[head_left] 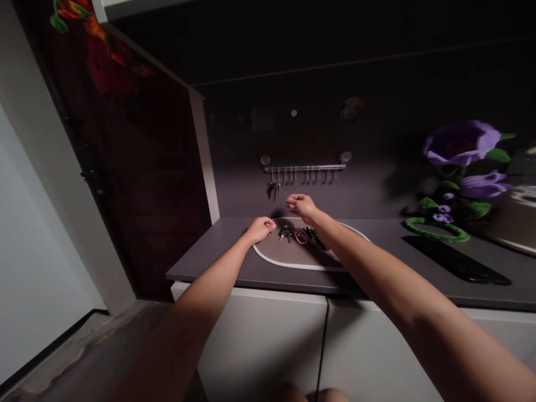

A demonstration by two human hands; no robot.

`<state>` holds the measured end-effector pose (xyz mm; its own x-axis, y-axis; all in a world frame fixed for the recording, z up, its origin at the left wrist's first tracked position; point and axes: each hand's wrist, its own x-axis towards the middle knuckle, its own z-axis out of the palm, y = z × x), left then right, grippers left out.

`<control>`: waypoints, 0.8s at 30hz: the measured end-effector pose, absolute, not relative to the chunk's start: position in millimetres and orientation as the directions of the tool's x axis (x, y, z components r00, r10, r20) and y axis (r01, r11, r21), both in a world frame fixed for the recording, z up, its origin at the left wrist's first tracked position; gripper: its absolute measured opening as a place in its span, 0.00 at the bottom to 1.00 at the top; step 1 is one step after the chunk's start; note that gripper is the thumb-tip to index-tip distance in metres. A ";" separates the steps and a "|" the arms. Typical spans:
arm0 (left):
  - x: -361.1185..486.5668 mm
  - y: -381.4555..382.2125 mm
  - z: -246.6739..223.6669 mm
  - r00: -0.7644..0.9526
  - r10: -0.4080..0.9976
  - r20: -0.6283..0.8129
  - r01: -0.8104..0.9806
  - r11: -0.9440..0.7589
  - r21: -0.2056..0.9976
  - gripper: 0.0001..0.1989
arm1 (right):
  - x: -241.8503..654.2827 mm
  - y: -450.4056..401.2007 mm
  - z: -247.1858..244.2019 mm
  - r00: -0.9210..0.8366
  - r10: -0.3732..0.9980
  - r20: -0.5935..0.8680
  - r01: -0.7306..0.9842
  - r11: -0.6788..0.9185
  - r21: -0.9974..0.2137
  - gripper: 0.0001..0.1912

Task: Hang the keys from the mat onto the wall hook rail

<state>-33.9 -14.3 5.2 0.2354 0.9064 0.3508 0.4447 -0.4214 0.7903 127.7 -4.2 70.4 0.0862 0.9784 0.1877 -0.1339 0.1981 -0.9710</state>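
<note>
My left hand [259, 229] is closed over the left end of an oval mat [272, 258] with a white rim; what its curled fingers hold, if anything, is too small to make out. Higher and to the right, my right hand [301, 206] is pinched in front of the wall, below a hook rail [305, 168]. Its fingertips hide whatever may be between them. On the mat, between and below my hands, lies a pile of keys [286, 232] with a reddish loop strap [300, 237]. A few keys [278, 185] hang from the rail's left hooks.
A black elongated object [456, 259] lies on the grey countertop [201, 259] at the right. Behind it stand purple artificial flowers [463, 144] with a green ring base. A dark door [154, 167] is at the left, and an overhead cabinet [335, 39] hangs above.
</note>
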 end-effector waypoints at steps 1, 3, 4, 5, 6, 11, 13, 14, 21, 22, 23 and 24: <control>-32.5 -14.3 6.3 0.240 0.913 0.331 0.438 -0.406 0.802 0.06 | 131.0 -8.7 66.0 0.080 0.977 0.198 -0.106 0.206 -0.973 0.05; -29.1 -14.0 9.2 0.257 0.922 0.290 0.442 -0.379 0.813 0.05 | 137.1 -15.0 55.9 0.076 0.972 0.223 -0.046 0.227 -0.973 0.05; -27.0 -13.9 10.8 0.265 0.924 0.275 0.449 -0.371 0.813 0.05 | 139.8 -16.9 50.4 0.076 0.967 0.243 -0.007 0.244 -0.970 0.05; -24.4 -14.0 12.3 0.267 0.926 0.267 0.455 -0.365 0.812 0.05 | 142.3 -18.1 44.8 0.079 0.960 0.270 0.043 0.267 -0.963 0.05; -21.6 -14.3 13.8 0.264 0.927 0.266 0.460 -0.364 0.810 0.05 | 144.5 -18.9 39.3 0.079 0.949 0.304 0.106 0.296 -0.949 0.05; -5.3 -18.5 14.0 0.184 0.921 0.344 0.446 -0.390 0.805 0.03 | 151.9 -25.4 19.0 0.038 0.887 0.460 0.476 0.389 -0.789 0.05; -0.6 -20.0 9.9 0.154 0.922 0.356 0.431 -0.387 0.815 0.04 | 152.8 -30.1 15.5 -0.006 0.869 0.495 0.576 0.407 -0.709 0.05; 0.8 -20.4 7.3 0.144 0.922 0.360 0.432 -0.386 0.816 0.04 | 152.9 -32.4 14.5 -0.038 0.861 0.508 0.615 0.421 -0.667 0.05; -0.3 -20.1 -6.4 0.150 0.929 0.339 0.510 -0.367 0.778 0.12 | 149.9 -36.8 12.7 -0.221 0.858 0.464 0.795 0.434 -0.424 0.09; -0.6 -19.7 -6.9 0.159 0.929 0.334 0.518 -0.366 0.773 0.12 | 149.5 -36.2 12.7 -0.226 0.860 0.457 0.803 0.430 -0.413 0.09; -0.8 -19.4 -7.1 0.163 0.930 0.328 0.524 -0.364 0.770 0.12 | 149.3 -35.6 12.8 -0.230 0.863 0.449 0.809 0.426 -0.406 0.09; -0.9 -19.1 -7.1 0.163 0.933 0.322 0.525 -0.358 0.772 0.12 | 149.2 -35.2 12.9 -0.231 0.866 0.443 0.813 0.422 -0.401 0.09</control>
